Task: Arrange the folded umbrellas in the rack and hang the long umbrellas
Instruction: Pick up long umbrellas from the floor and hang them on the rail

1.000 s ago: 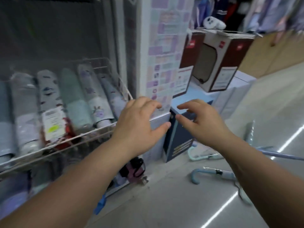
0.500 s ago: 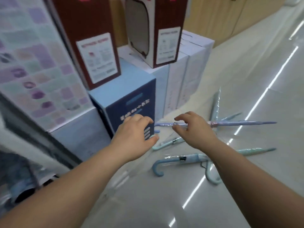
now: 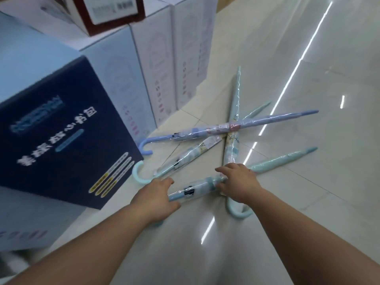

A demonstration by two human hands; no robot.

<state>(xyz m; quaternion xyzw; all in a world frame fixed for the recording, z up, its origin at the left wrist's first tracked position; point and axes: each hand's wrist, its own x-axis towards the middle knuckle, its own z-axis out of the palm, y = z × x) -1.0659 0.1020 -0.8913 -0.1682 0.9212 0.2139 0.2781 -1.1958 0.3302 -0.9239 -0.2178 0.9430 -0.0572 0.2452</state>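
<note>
Your left hand (image 3: 157,195) and right hand (image 3: 239,182) rest on the nearest long umbrella (image 3: 195,187), lying on the glossy floor (image 3: 308,202). Fingers curl over it at both ends, though whether either grip has closed I cannot tell. Other long umbrellas (image 3: 226,126) lie crossed just beyond, beside the stacked boxes (image 3: 61,140).

Bright overhead light, streaky floor (image 3: 308,182) glare, blurred edges.
</note>
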